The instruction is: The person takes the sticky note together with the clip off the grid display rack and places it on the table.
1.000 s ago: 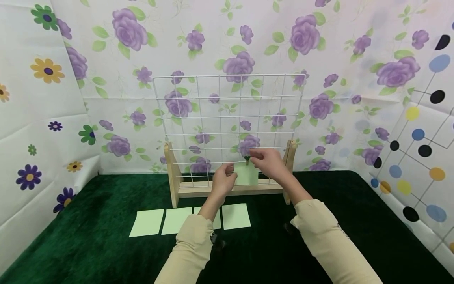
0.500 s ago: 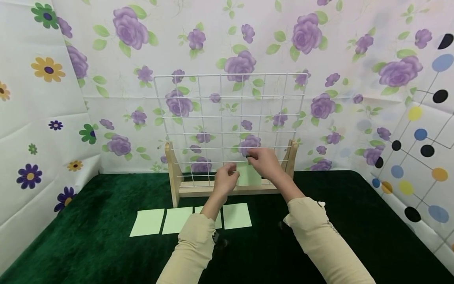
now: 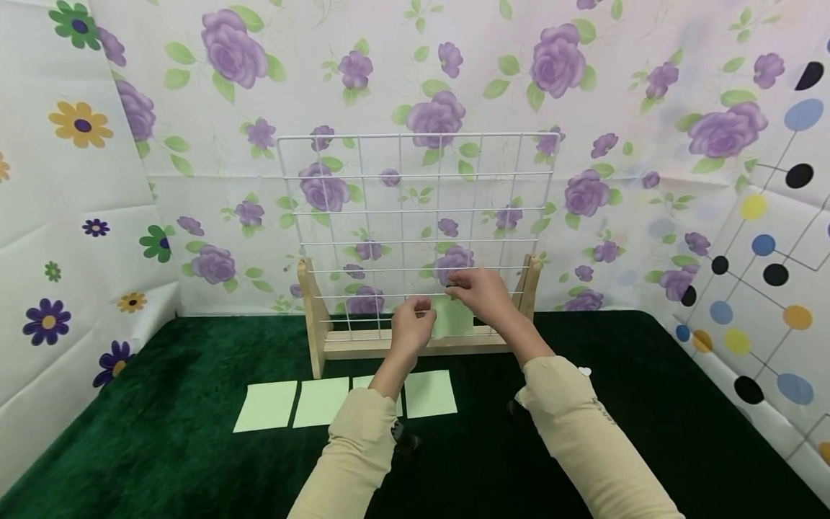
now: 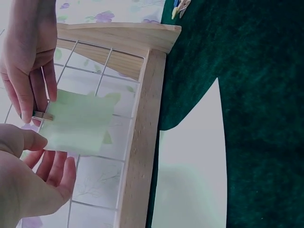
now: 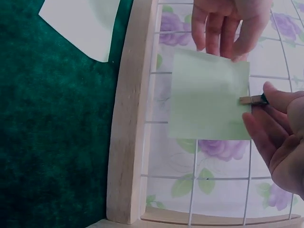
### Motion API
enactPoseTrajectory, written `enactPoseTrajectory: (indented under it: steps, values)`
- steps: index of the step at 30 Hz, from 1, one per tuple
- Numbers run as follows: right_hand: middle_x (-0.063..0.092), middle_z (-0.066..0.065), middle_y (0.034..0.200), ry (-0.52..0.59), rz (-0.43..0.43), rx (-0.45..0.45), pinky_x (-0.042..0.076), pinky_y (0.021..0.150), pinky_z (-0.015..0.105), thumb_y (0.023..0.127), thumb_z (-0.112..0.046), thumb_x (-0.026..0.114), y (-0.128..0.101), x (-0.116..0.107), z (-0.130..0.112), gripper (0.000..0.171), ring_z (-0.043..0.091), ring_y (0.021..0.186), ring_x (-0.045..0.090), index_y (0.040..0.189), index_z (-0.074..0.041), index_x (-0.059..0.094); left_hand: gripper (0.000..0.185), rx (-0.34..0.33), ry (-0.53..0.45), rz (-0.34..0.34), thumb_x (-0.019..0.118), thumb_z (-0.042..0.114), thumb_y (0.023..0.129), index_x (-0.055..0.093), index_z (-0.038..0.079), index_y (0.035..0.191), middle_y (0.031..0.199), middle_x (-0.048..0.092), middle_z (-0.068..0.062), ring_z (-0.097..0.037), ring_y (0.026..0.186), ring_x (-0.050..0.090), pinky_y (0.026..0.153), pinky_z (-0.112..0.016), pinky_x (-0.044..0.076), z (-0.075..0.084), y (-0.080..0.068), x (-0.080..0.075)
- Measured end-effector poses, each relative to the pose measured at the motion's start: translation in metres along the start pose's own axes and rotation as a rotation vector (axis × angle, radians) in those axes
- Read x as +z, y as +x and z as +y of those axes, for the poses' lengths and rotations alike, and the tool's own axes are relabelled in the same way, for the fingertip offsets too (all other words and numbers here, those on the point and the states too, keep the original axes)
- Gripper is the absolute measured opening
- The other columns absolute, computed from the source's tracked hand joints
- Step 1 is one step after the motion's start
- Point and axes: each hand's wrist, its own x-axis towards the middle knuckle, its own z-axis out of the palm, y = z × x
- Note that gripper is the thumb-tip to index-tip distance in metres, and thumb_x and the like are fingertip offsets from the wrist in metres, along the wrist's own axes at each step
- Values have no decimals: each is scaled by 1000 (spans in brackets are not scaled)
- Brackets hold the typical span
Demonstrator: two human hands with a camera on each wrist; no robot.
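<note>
A pale green square sheet of paper (image 3: 454, 317) lies against the lower part of the white wire grid (image 3: 420, 212). A small wooden clothespin (image 5: 251, 100) with a dark green end sits across the paper's top edge. My right hand (image 3: 485, 294) pinches the clothespin's dark end between thumb and fingers; in the head view those fingers mostly cover it. At the sheet's upper left corner, my left hand (image 3: 412, 328) holds the paper with its thumb (image 4: 34, 140) in front and fingers behind the grid.
Several more pale green sheets (image 3: 431, 394) lie in a row on the dark green cloth (image 3: 194, 360). Wooden legs (image 3: 314, 317) and a crossbar (image 5: 133, 118) support the grid. More clothespins (image 4: 181, 7) lie on the cloth. Flower-patterned sheeting (image 3: 214, 158) stands behind.
My right hand has shifted slightly left over the clothespin, which showed more plainly a second ago in the head view. The left hand stays nearly in place at the paper's corner.
</note>
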Motion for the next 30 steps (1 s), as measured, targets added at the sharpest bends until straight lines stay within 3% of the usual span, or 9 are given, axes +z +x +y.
enactPoseTrajectory:
  steps: [7,30]
  values:
    - [71,11,102,-5,15,-13,54,77,38,90,-12,70,0,2,2,20,25,92,66,106,0,73,20,35,8,-3,57,6,94,66,-1,111,105,64,-13,-27,99,60,77,-35,52,3,0,1]
    - [73,7,87,-34,81,-45,50,66,34,86,-11,72,3,3,5,10,21,78,66,91,-3,77,16,44,68,11,59,2,90,67,-3,104,91,62,-12,-23,82,58,67,-31,50,7,3,-3]
